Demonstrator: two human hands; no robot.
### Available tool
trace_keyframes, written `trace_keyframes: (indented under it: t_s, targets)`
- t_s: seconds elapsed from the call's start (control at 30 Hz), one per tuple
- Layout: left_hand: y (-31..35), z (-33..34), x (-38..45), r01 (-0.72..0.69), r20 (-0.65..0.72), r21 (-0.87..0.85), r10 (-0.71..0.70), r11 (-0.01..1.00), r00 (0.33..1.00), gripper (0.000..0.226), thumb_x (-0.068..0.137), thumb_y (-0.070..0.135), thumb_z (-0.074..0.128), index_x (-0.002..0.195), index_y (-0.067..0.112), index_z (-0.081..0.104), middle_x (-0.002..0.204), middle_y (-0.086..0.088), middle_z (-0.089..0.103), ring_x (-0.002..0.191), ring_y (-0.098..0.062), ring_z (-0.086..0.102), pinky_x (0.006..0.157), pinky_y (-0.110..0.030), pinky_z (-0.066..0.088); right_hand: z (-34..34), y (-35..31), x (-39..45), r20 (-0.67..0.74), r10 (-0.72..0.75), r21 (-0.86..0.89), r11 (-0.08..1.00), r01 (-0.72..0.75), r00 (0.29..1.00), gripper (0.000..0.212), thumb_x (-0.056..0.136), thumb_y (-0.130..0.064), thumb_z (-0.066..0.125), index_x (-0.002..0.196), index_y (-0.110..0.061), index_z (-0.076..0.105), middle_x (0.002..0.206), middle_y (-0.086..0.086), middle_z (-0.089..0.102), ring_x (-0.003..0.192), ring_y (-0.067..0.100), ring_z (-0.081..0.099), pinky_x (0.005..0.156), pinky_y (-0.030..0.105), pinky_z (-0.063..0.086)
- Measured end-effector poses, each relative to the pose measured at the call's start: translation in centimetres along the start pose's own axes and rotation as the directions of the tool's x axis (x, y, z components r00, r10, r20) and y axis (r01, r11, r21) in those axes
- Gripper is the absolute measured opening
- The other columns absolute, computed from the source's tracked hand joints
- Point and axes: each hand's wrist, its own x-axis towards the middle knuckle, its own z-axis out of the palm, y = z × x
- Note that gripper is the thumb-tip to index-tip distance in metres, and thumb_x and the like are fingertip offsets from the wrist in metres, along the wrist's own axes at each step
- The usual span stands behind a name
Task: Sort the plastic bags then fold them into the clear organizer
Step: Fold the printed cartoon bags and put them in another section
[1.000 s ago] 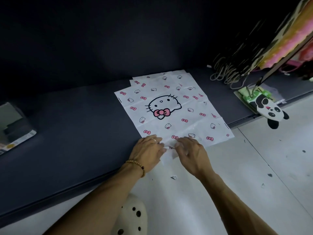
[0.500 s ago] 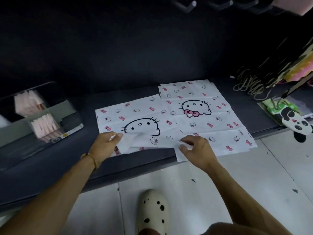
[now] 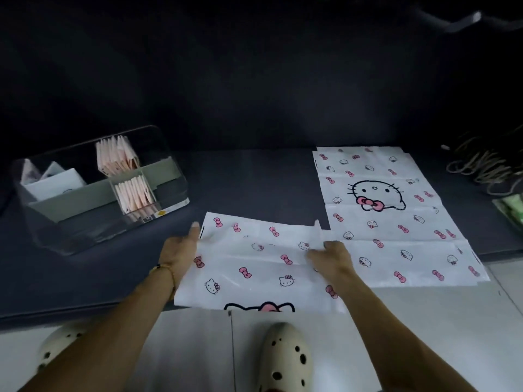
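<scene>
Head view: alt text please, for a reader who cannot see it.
A person's left hand and right hand hold a white cat-print plastic bag on a dark ledge. More such bags lie to its right; a clear organizer with folded bags stands to the left.
</scene>
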Motion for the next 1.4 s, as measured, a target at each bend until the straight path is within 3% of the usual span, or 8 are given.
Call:
trace_keyframes:
  t_s: [0.1, 0.27, 0.47, 0.63, 0.87, 1.17, 1.27, 1.4]
  targets:
    - [0.7, -0.4, -0.7, -0.146, -0.014, 0.22, 0.153, 0.964, 0.988, 0.058, 0.075, 0.076, 0.049, 0.067, 0.02, 0.06, 0.074, 0.003, 0.067, 0.076, -0.022, 0.063, 0.071, -0.036, 0.049, 0.7, 0.5, 0.3, -0.107, -0.033, -0.041, 0.999, 0.029, 0.994, 0.024, 0.074, -0.011, 0.058, 0.061, -0.014, 0.038, 0.063, 0.004, 0.048, 0.063, 0.027, 0.047, 0.05, 0.026, 0.032]
    - [0.4, 0.4, -0.7, -0.229, 0.043, 0.585, 0.252, 0.778, 0.967, 0.049, 0.067, 0.039, 0.074, 0.105, 0.015, 0.056, 0.106, -0.006, 0.063, 0.109, -0.025, 0.053, 0.085, -0.043, 0.051, 1.1, 0.5, 1.1, -0.17, -0.072, 0.017, 0.997, 0.076, 0.983, 0.025, 0.076, -0.007, 0.054, 0.062, -0.014, 0.034, 0.06, 0.003, 0.044, 0.056, 0.022, 0.04, 0.048, 0.027, 0.031]
    - [1.2, 1.7, 1.7, -0.241, -0.009, 0.555, 0.295, 0.796, 0.955, 0.064, 0.068, 0.03, 0.078, 0.121, 0.011, 0.047, 0.117, -0.012, 0.055, 0.114, -0.03, 0.048, 0.09, -0.039, 0.045, 1.2, -2.1, 4.4, -0.205, -0.224, 0.017, 0.972, 0.233, 0.953, 0.023, 0.081, -0.007, 0.057, 0.064, -0.014, 0.043, 0.06, -0.002, 0.051, 0.054, 0.014, 0.047, 0.038, 0.011, 0.031]
    - [1.9, 2.7, 2.4, -0.308, 0.005, 0.682, 0.417, 0.663, 0.909, 0.071, 0.074, 0.032, 0.074, 0.133, 0.011, 0.041, 0.131, -0.013, 0.041, 0.121, -0.032, 0.039, 0.093, -0.045, 0.044, 0.7, -3.2, 6.3, -0.352, -0.151, 0.029, 0.985, 0.172, 0.924, 0.016, 0.086, -0.027, 0.062, 0.093, -0.013, 0.06, 0.08, 0.003, 0.064, 0.073, 0.021, 0.056, 0.068, 0.023, 0.042]
    - [-0.9, 4.7, -0.6, -0.703, 0.417, 0.658, 0.648, 0.269, 0.638, 0.045, 0.092, 0.023, 0.046, 0.136, 0.015, 0.047, 0.152, -0.002, 0.032, 0.142, -0.022, 0.024, 0.116, -0.03, 0.012, 0.1, -1.4, 6.2, -0.271, -0.152, -0.123, 0.985, 0.123, 0.951, 0.031, 0.076, -0.006, 0.051, 0.056, -0.019, 0.031, 0.055, -0.001, 0.034, 0.058, 0.024, 0.034, 0.045, 0.021, 0.021]
    - [-4.2, 5.1, -1.1, -0.65, 0.528, 0.755, 0.512, 0.082, 0.678, 0.066, 0.092, 0.057, -0.002, 0.148, 0.024, -0.012, 0.158, 0.005, -0.009, 0.144, -0.017, -0.017, 0.118, -0.039, -0.008, -0.5, -0.7, 5.9, -0.252, -0.178, -0.028, 0.984, 0.177, 0.951, 0.03, 0.08, -0.007, 0.058, 0.11, -0.008, 0.056, 0.08, 0.011, 0.068, 0.072, 0.019, 0.058, 0.058, 0.025, 0.044]
    - [-4.5, 5.3, -1.1, -0.634, 0.52, 0.771, 0.513, 0.061, 0.682, 0.068, 0.088, 0.06, -0.009, 0.145, 0.024, -0.02, 0.157, 0.004, -0.015, 0.144, -0.018, -0.019, 0.118, -0.041, -0.009, 1.0, -0.7, 4.1, -0.328, -0.499, -0.416, 0.839, 0.352, 0.802, 0.044, 0.08, -0.012, 0.067, 0.12, 0.0, 0.056, 0.113, 0.02, 0.059, 0.105, 0.038, 0.054, 0.083, 0.042, 0.047]
    - [-4.5, 5.4, -1.2, -0.636, 0.522, 0.77, 0.515, 0.058, 0.68, 0.069, 0.089, 0.06, -0.005, 0.147, 0.022, -0.013, 0.158, 0.002, -0.009, 0.144, -0.019, -0.017, 0.118, -0.042, -0.008, 8.0, -0.8, -1.1, 0.007, -0.827, -0.423, 0.506, 0.751, 0.561, 0.041, 0.091, -0.02, 0.058, 0.126, 0.002, 0.057, 0.136, 0.02, 0.054, 0.128, 0.034, 0.049, 0.104, 0.047, 0.043]
